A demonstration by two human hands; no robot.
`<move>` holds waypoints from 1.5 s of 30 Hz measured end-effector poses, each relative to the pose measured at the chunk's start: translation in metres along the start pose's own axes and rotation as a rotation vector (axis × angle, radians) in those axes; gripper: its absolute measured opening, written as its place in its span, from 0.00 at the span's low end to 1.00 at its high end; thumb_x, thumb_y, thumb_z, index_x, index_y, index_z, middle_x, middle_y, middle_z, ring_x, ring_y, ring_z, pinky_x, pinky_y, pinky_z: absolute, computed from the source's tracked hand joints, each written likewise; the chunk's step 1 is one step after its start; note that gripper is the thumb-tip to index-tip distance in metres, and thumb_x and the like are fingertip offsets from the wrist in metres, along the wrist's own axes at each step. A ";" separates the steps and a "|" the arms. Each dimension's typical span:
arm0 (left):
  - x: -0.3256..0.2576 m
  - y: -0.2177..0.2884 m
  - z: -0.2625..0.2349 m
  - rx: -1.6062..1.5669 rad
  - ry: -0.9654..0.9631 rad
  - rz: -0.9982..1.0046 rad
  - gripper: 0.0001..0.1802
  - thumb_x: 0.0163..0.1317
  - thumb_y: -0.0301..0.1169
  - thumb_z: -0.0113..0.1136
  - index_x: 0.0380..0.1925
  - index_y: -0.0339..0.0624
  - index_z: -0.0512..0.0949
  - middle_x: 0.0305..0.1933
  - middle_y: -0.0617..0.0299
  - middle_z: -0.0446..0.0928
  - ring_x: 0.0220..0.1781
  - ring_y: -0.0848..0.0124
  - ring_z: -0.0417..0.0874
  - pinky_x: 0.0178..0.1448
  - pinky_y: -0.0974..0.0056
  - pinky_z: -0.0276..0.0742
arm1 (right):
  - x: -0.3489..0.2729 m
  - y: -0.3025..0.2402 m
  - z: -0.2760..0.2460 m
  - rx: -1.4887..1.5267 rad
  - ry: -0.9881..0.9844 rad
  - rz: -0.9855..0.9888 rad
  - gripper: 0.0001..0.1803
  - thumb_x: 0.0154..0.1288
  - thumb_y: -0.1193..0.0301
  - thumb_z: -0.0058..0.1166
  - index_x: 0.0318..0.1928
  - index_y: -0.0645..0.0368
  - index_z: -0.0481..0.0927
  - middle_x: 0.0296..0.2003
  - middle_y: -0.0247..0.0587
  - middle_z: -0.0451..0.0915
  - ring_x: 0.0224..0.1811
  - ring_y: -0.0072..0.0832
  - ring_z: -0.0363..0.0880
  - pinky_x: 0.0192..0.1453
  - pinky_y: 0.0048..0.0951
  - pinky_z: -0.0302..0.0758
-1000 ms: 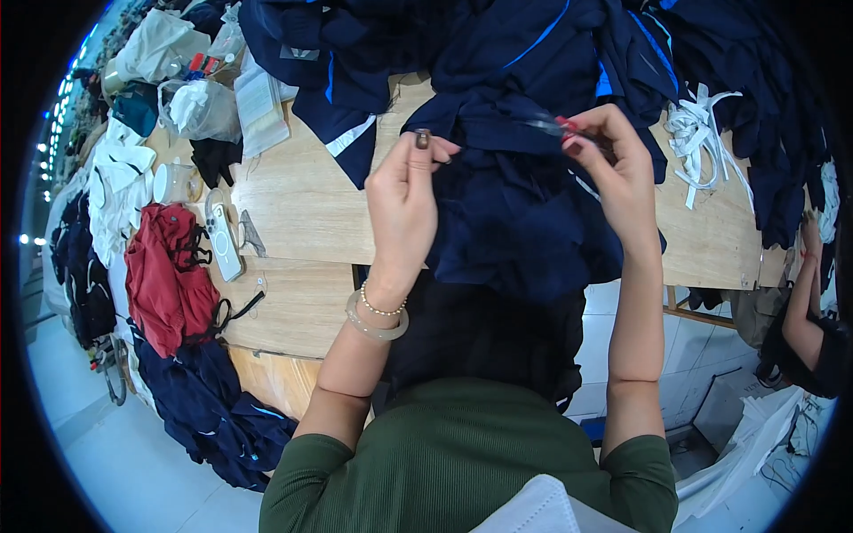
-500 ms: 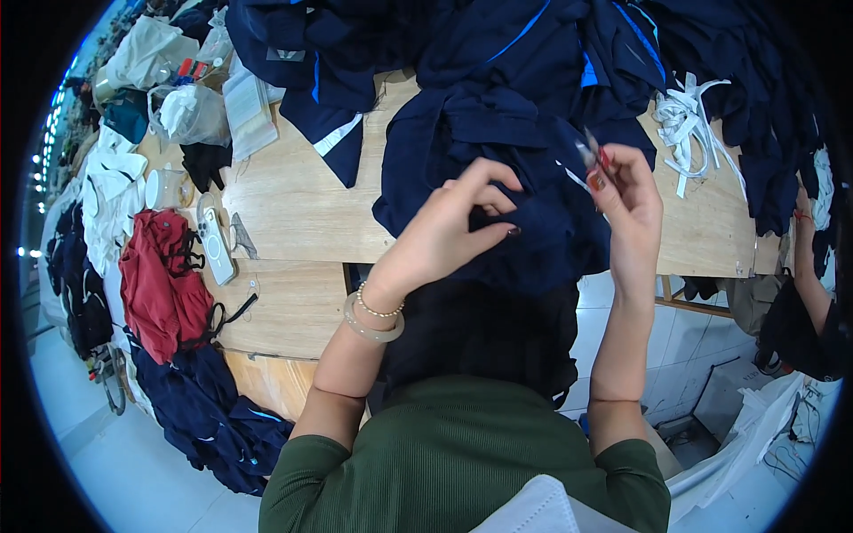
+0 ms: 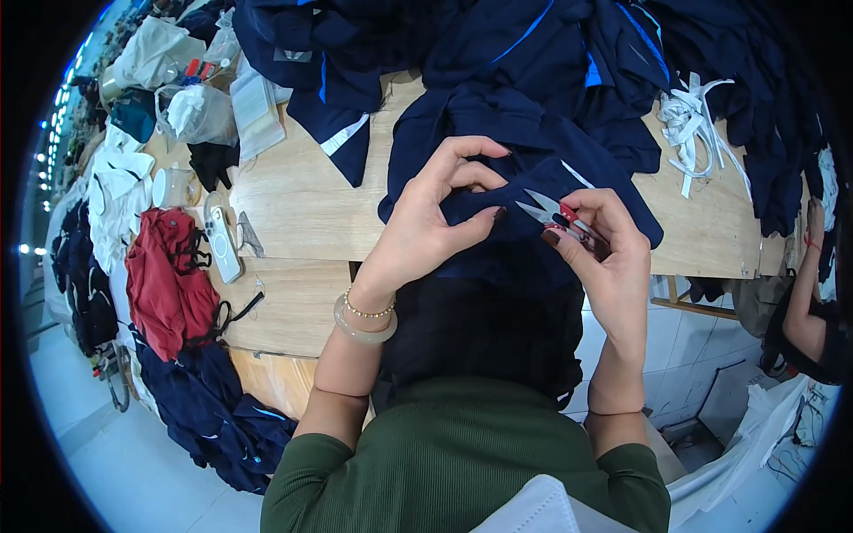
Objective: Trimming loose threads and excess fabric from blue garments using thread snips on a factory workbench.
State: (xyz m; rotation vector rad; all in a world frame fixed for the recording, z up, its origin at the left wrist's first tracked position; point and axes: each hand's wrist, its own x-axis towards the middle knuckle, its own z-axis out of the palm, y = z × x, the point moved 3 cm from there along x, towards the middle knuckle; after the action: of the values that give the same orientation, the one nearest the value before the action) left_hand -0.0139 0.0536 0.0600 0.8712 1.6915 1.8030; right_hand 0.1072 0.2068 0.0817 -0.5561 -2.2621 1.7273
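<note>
A navy blue garment (image 3: 613, 182) lies in loose folds over the table's near edge in front of me. My left hand (image 3: 422, 226) is closed on a raised fold of it, thumb below and fingers above. In my right hand (image 3: 617, 271) I hold thread snips (image 3: 540, 211) with red on the handles. The blades stand apart and point left, close to the raised fold. Whether they touch the cloth I cannot tell. A short white strip shows on the garment just beyond the snips.
More navy garments (image 3: 506, 44) with bright blue piping are heaped along the far side. White strips (image 3: 684, 133) lie tangled at right. At left are a phone (image 3: 222, 244), a red bag (image 3: 169, 284) and plastic bags (image 3: 195, 114). Another person's arm (image 3: 807, 302) shows at far right.
My right hand has come left and nearer with the snips, from the garment's right side to my left hand. My left hand has risen slightly and now lifts a fold.
</note>
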 end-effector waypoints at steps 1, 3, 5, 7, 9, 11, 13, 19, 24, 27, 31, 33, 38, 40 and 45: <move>0.000 0.000 0.000 0.012 -0.001 0.002 0.27 0.51 0.17 0.60 0.53 0.39 0.68 0.38 0.63 0.79 0.44 0.77 0.76 0.55 0.70 0.69 | 0.000 -0.001 0.000 -0.010 0.005 -0.006 0.11 0.56 0.80 0.62 0.39 0.62 0.76 0.23 0.27 0.71 0.24 0.11 0.62 0.26 0.15 0.57; 0.000 0.000 0.000 0.019 0.001 0.000 0.27 0.51 0.17 0.60 0.53 0.39 0.69 0.38 0.63 0.79 0.44 0.77 0.76 0.55 0.70 0.69 | 0.001 -0.001 0.001 -0.019 0.010 -0.013 0.11 0.55 0.80 0.62 0.39 0.62 0.76 0.23 0.27 0.70 0.23 0.12 0.61 0.26 0.16 0.56; 0.002 0.001 0.000 0.026 -0.001 -0.001 0.27 0.51 0.17 0.61 0.53 0.39 0.69 0.38 0.63 0.79 0.43 0.77 0.76 0.55 0.71 0.69 | 0.002 -0.001 0.000 -0.027 0.012 -0.023 0.11 0.55 0.80 0.62 0.39 0.61 0.76 0.22 0.28 0.71 0.23 0.12 0.62 0.26 0.16 0.57; 0.002 0.002 -0.001 0.065 -0.007 0.024 0.26 0.51 0.17 0.60 0.52 0.39 0.69 0.38 0.63 0.80 0.43 0.77 0.76 0.55 0.71 0.69 | 0.003 -0.003 0.001 -0.045 0.010 -0.021 0.11 0.55 0.80 0.62 0.39 0.61 0.76 0.22 0.29 0.71 0.23 0.13 0.62 0.26 0.16 0.57; 0.002 0.001 -0.001 0.074 -0.005 0.028 0.26 0.51 0.17 0.60 0.52 0.39 0.69 0.38 0.63 0.80 0.42 0.77 0.76 0.55 0.71 0.69 | 0.004 -0.004 0.003 -0.063 0.008 -0.018 0.11 0.56 0.80 0.62 0.38 0.61 0.76 0.22 0.29 0.71 0.22 0.13 0.62 0.26 0.17 0.57; 0.002 0.001 -0.001 0.081 0.000 0.031 0.26 0.51 0.17 0.60 0.52 0.39 0.70 0.38 0.63 0.80 0.42 0.77 0.76 0.54 0.71 0.69 | 0.004 -0.003 0.004 -0.055 0.012 -0.025 0.10 0.56 0.80 0.61 0.38 0.61 0.75 0.22 0.30 0.71 0.22 0.13 0.62 0.26 0.17 0.58; 0.002 0.001 -0.001 0.075 -0.005 0.037 0.25 0.51 0.16 0.59 0.51 0.39 0.70 0.38 0.63 0.80 0.42 0.77 0.76 0.54 0.71 0.69 | 0.004 -0.005 0.003 -0.072 0.014 -0.025 0.11 0.56 0.80 0.61 0.38 0.61 0.75 0.22 0.30 0.71 0.22 0.13 0.63 0.26 0.17 0.58; 0.002 0.001 -0.001 0.079 -0.001 0.036 0.25 0.50 0.17 0.59 0.51 0.39 0.70 0.38 0.63 0.80 0.42 0.78 0.76 0.54 0.71 0.69 | 0.004 -0.009 0.003 -0.100 0.016 -0.014 0.10 0.56 0.80 0.61 0.38 0.61 0.75 0.22 0.30 0.71 0.22 0.13 0.62 0.26 0.17 0.58; 0.003 0.002 -0.003 0.059 -0.020 0.018 0.27 0.50 0.15 0.58 0.52 0.38 0.68 0.39 0.63 0.79 0.43 0.78 0.76 0.54 0.71 0.67 | 0.004 -0.005 0.004 -0.056 0.016 -0.029 0.10 0.57 0.80 0.61 0.39 0.61 0.75 0.24 0.29 0.73 0.24 0.12 0.64 0.27 0.15 0.60; 0.003 0.001 -0.003 0.039 -0.039 -0.004 0.28 0.50 0.14 0.57 0.54 0.38 0.67 0.39 0.62 0.79 0.45 0.78 0.75 0.53 0.72 0.64 | 0.005 -0.005 0.006 0.050 0.037 -0.013 0.11 0.58 0.81 0.60 0.40 0.62 0.75 0.25 0.28 0.75 0.26 0.10 0.67 0.29 0.13 0.62; 0.003 0.002 -0.003 0.032 -0.019 -0.007 0.27 0.50 0.14 0.58 0.53 0.38 0.67 0.39 0.62 0.79 0.45 0.79 0.75 0.53 0.72 0.65 | 0.007 -0.005 0.005 0.140 -0.002 -0.019 0.13 0.58 0.81 0.61 0.43 0.63 0.74 0.29 0.30 0.77 0.31 0.10 0.71 0.33 0.11 0.65; 0.003 0.001 -0.003 0.016 -0.012 -0.019 0.27 0.51 0.15 0.58 0.53 0.38 0.67 0.39 0.62 0.79 0.44 0.79 0.76 0.52 0.73 0.65 | 0.011 -0.005 0.005 0.218 -0.002 -0.018 0.14 0.58 0.81 0.61 0.44 0.63 0.73 0.30 0.30 0.77 0.33 0.10 0.72 0.34 0.11 0.65; 0.003 0.003 -0.005 -0.078 -0.005 -0.056 0.26 0.53 0.16 0.60 0.53 0.38 0.66 0.39 0.61 0.79 0.43 0.79 0.76 0.50 0.76 0.67 | 0.032 0.000 -0.009 0.135 -0.102 -0.138 0.16 0.54 0.78 0.66 0.43 0.65 0.76 0.33 0.32 0.79 0.35 0.12 0.75 0.38 0.12 0.69; 0.002 0.001 -0.008 -0.111 -0.016 -0.048 0.26 0.54 0.17 0.60 0.53 0.37 0.65 0.39 0.60 0.79 0.43 0.78 0.77 0.49 0.77 0.69 | 0.046 0.003 -0.015 -0.044 -0.138 -0.283 0.13 0.50 0.78 0.67 0.38 0.66 0.81 0.32 0.35 0.82 0.33 0.14 0.76 0.36 0.13 0.71; 0.002 0.002 -0.010 -0.145 0.006 -0.050 0.26 0.55 0.17 0.61 0.54 0.37 0.65 0.40 0.58 0.79 0.43 0.77 0.77 0.49 0.76 0.71 | 0.057 0.002 -0.017 -0.040 -0.232 -0.350 0.10 0.51 0.78 0.65 0.35 0.68 0.82 0.30 0.38 0.82 0.30 0.18 0.79 0.32 0.15 0.73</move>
State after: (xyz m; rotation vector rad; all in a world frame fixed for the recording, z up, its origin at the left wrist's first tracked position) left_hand -0.0220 0.0483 0.0620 0.7567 1.5505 1.8695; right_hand 0.0630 0.2469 0.0818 0.0411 -2.3738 1.6401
